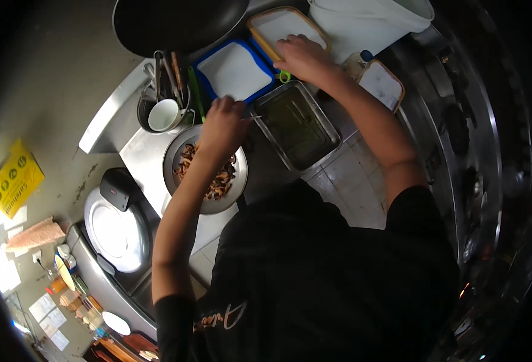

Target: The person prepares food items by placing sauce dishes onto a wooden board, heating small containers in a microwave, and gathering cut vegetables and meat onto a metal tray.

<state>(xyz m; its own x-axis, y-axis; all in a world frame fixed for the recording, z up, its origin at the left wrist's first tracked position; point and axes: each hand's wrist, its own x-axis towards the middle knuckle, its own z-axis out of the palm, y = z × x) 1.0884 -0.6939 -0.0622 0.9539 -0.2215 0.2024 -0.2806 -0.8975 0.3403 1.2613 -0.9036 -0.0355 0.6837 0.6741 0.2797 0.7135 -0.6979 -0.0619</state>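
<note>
My left hand [225, 123] is closed over the edge of a wide metal bowl [242, 181] of brown sliced food [221, 184]. A thin metal utensil [254, 117] juts from its fingers; its kind is unclear. To the right lies a rectangular metal tray [332, 142] with greenish liquid. My right hand [305, 59], fingers curled together, is over the near side of a yellow-rimmed container [260, 36] of white contents; its fingertips show nothing I can make out. Between the hands stands a blue-rimmed container [204, 77], also with white contents. A green ring-shaped handle [285, 76] pokes out below my right hand.
A large dark wok [175, 27] and a white bucket [368, 27] stand at the back. On the left is a pot of utensils [145, 111] with a white cup [164, 115]. A blue-capped bottle [356, 63] and another tub [382, 84] are beside my right forearm.
</note>
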